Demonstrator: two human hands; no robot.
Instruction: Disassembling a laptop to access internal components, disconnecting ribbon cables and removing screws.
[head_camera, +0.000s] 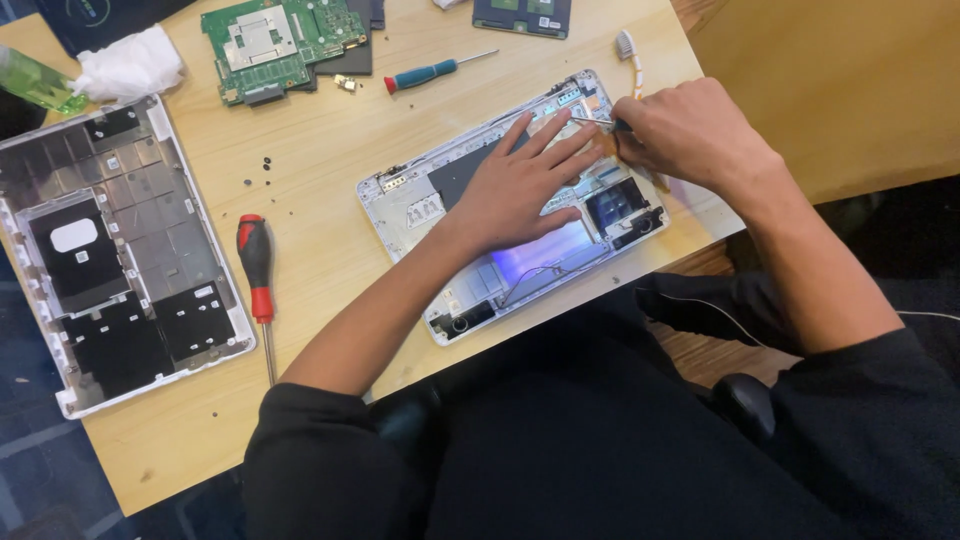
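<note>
Head view: an opened laptop chassis (470, 290) lies tilted on the wooden table (320, 160), close to the near edge in front of the person. The left hand (515, 185) lies flat on the chassis interior, fingers spread wide and pointing toward the far right corner, pressing down and holding nothing. The right hand (690, 130) sits at that corner, fingers curled narrowly around a thin tool (598, 122) whose metal tip points left, just beside the left fingertips (590, 133). A toothbrush (628, 50) lies just beyond the right hand.

To the left, well apart, a red-and-black screwdriver (256, 270) lies on the table beside a detached bottom cover (110, 250). A few small screws (262, 165) sit between them and the chassis. At the far edge lie a green circuit board (280, 40), a teal screwdriver (430, 72) and a crumpled tissue (128, 62).
</note>
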